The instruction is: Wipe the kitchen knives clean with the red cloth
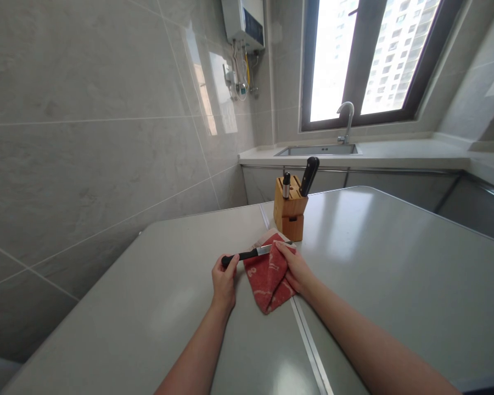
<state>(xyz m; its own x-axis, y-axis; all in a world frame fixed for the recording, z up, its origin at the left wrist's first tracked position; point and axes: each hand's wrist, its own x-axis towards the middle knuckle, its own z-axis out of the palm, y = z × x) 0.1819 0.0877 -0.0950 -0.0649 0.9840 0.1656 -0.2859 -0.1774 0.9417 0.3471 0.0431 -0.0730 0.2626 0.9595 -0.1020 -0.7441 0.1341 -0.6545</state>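
the left hand point(224, 281) gripped the black knife point(247, 254), the right hand point(295, 267) squeezed a soft red towel point(268, 280) around its shiny blade point(264, 250).

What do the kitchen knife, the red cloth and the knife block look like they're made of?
The knife has a matte black handle, probably plastic, and a shiny, steel-looking blade. The red cloth looks like soft fabric, going by its limp folds; the fibre can't be told. The block looks like varnished bamboo or pale wood, with visible grain.

A bamboo knife block point(290, 211) stands on the table point(395, 263), a steel sink point(316, 150) beyond.
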